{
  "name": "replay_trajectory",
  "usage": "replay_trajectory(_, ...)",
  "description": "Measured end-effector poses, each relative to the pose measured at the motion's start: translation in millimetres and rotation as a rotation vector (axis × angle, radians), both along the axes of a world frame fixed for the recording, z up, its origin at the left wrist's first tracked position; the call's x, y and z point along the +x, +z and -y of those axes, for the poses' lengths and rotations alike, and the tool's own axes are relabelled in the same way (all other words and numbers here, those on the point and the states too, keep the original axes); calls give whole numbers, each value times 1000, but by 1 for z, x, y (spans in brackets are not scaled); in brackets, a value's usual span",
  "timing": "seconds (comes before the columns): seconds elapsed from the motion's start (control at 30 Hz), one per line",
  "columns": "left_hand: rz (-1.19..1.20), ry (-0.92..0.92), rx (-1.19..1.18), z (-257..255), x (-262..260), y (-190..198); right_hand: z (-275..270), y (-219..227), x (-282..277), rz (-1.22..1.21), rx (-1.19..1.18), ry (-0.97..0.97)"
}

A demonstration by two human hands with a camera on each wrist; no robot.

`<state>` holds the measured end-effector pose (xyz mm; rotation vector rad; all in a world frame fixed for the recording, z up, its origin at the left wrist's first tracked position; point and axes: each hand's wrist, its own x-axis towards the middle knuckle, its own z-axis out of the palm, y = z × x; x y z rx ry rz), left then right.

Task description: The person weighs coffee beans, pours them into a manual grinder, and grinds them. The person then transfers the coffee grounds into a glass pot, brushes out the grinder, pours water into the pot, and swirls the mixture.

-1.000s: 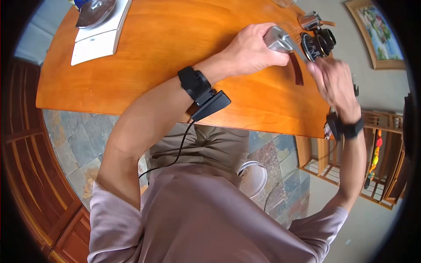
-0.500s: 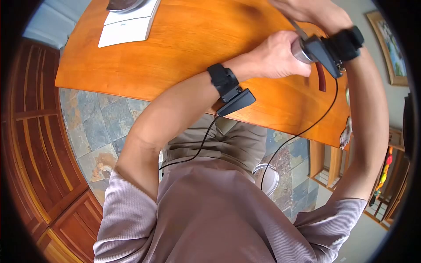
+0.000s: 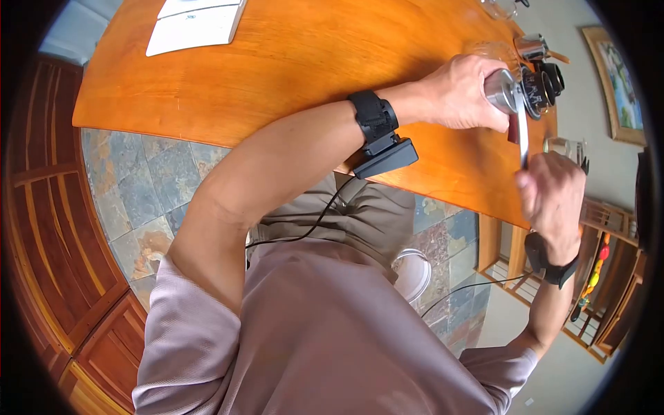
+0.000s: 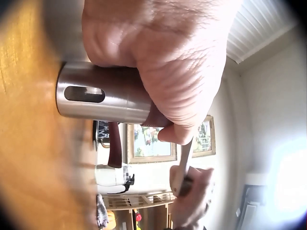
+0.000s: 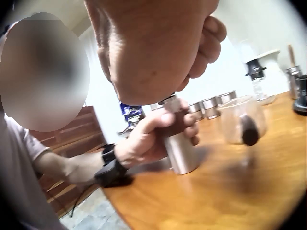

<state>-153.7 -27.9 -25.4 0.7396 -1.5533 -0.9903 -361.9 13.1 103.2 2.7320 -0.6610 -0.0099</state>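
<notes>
My left hand [image 3: 460, 93] grips the brushed-steel body of a hand coffee grinder [image 3: 499, 91], which stands upright on the table. In the left wrist view, a slotted window shows low on its steel side [image 4: 120, 103], and a brown band lies partly under the palm. From the grinder's top, a flat metal crank [image 3: 523, 131] reaches toward the near right. My right hand [image 3: 557, 190] holds the crank's outer end, its fingers curled over the knob and mostly hiding it. In the right wrist view, the left fingers and thumb wrap the grinder's upper part.
A clear glass pot [image 5: 235, 122] with a dark handle stands close by the grinder. Behind it are a black ribbed cup [image 3: 534, 93] and a steel pitcher [image 3: 531, 47] with a wooden handle. A white flat device [image 3: 196, 28] lies at the far left. A glass [image 3: 567, 146] sits near the right edge.
The right hand has swung the crank round, passing over the far side of the grinder and back to the near right. The left hand keeps its grip.
</notes>
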Motion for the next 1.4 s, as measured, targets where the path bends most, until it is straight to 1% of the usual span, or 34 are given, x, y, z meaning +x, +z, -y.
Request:
replay_trajectory(0.1,-91,-6,10,7,-5,-10,-27,-4,62,-34,-89,128)
replay_trajectory(0.13,-251,-92,-66,17,-6,-23,-27,-9,89,61,-92,145)
replay_trajectory(0.17,-411,-178,-138,23,-9,-31,-22,-9,114,65,-136,146)
replay_trajectory(0.2,-401,-182,-139,25,-13,-34,-7,-9,134,-60,-132,133)
replay_trajectory(0.27,-274,115,-377,28,-23,-39,31,-3,165,15,-282,337)
replay_trajectory(0.3,-210,264,-496,27,-24,-39,55,-6,172,-8,-395,336)
replay_trajectory(0.33,-277,-71,-127,-1,-2,-16,84,-9,170,64,-424,419)
replay_trajectory(0.37,99,-35,183,-15,19,12,101,-7,170,49,-174,113)
replay_trajectory(0.4,50,-24,140,-12,15,8,123,-3,163,-27,-36,-25)
replay_trajectory(0.43,-4,-15,99,-9,10,3,123,4,153,-87,-58,-171)
replay_trajectory(0.47,-12,-16,100,-9,8,2,114,12,148,-30,121,-520)
replay_trajectory(0.5,9,-17,60,-8,5,2,132,4,113,-226,-132,-249)
replay_trajectory(0.53,28,-18,23,-9,4,1,124,-3,91,156,-45,-302)
replay_trajectory(0.57,17,-18,26,-10,2,2,152,-22,38,-15,-184,-30)
replay_trajectory(0.6,5,-16,47,-11,2,4,170,-37,-10,88,-121,62)
replay_trajectory(0.63,-7,-12,68,-10,2,7,143,-32,-24,-52,-97,-308)
replay_trajectory(0.67,-19,-4,72,-9,2,7,119,-31,-40,-80,-117,-353)
replay_trajectory(0.7,-18,-14,47,-9,1,7,88,-28,-41,-82,-206,-366)
replay_trajectory(0.73,-16,-27,22,-8,0,6,59,-22,-31,37,-100,-570)
replay_trajectory(0.77,-24,-31,32,-8,-1,4,33,-20,-27,213,-52,-396)
replay_trajectory(0.8,-39,-54,30,-7,-1,2,14,-12,-31,142,32,-391)
replay_trajectory(0.83,-52,-79,27,-7,-1,3,2,-12,-33,101,-2,-238)
replay_trajectory(0.9,-40,-117,78,-9,-1,4,-25,-4,2,54,-22,-45)
replay_trajectory(0.97,-83,19,-114,1,-7,-4,-40,-6,44,-2,-70,-11)
replay_trajectory(1.03,-70,-2,-282,5,4,-4,-32,-12,96,130,-120,109)
replay_trajectory(1.07,-65,-25,-296,1,3,-5,-26,-5,125,10,-18,-9)
replay_trajectory(1.1,-115,-60,-200,-6,0,-4,-14,2,148,-104,87,-128)
replay_trajectory(1.17,-205,-127,1,-18,0,-11,45,-14,167,105,-149,217)
replay_trajectory(1.2,284,129,-568,3,16,-37,56,1,172,25,-61,115)
replay_trajectory(1.23,62,-78,69,-6,17,-18,67,17,174,-54,31,15)
replay_trajectory(1.3,-94,-137,188,-15,12,3,107,2,148,121,59,-99)
replay_trajectory(1.33,-175,-132,84,-16,6,4,117,1,136,148,108,-206)
replay_trajectory(1.37,-183,-139,82,-16,6,5,125,0,120,170,159,-312)
replay_trajectory(1.4,-125,-126,74,-17,7,5,126,-3,94,132,72,-284)
